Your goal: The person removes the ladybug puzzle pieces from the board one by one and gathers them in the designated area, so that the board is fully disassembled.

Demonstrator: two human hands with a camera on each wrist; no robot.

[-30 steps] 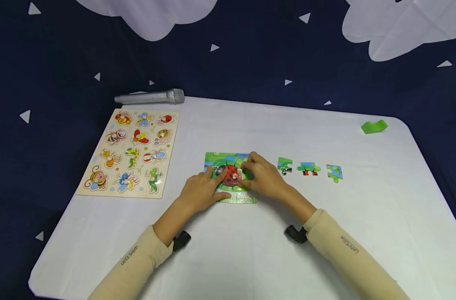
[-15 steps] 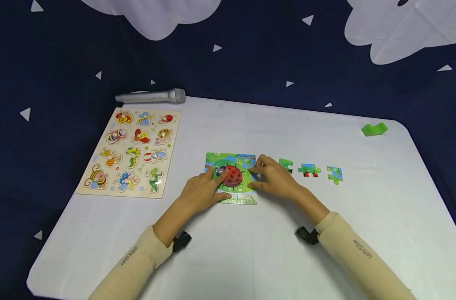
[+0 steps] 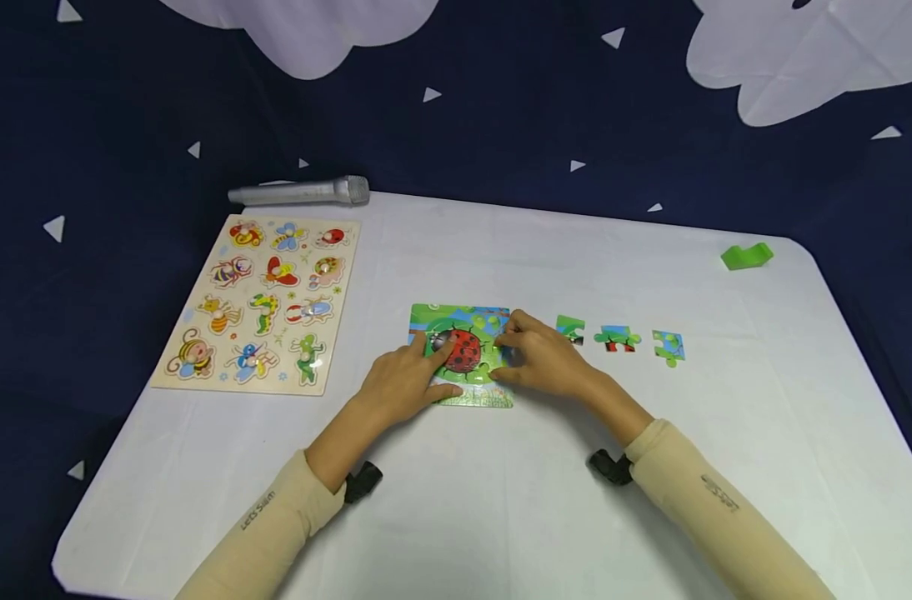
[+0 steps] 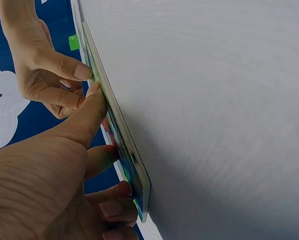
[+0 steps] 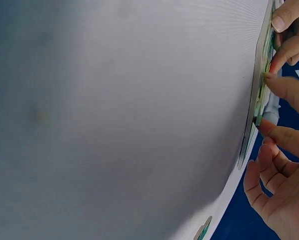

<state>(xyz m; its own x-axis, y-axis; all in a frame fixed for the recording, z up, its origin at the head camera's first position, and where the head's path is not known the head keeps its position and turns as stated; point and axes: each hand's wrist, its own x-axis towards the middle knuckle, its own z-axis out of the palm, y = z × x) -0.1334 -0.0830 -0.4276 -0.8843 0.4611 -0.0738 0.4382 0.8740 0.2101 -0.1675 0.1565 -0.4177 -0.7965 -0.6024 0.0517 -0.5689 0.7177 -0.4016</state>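
Left hand [image 3: 399, 383], fingers spread, is resting on a glossy, squarish ladybug puzzle [image 3: 474, 398] in the middle of the smooth white table [image 3: 448, 500], while the right hand [image 3: 549, 358] is pinching a thin green piece [image 3: 498, 357] at its right side. Three flat, tabbed pieces [image 3: 618, 337] are lying in a row rightward; a pale wooden insect board [image 3: 287, 317] is lying leftward, beneath a silvery, mesh-headed microphone [image 3: 306, 193].

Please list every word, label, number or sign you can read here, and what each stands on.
Left sleeve: "Let's Slim", small and blurred; second word uncertain.
Right sleeve: "Let's Slim", equally uncertain.
I can make out no other text.
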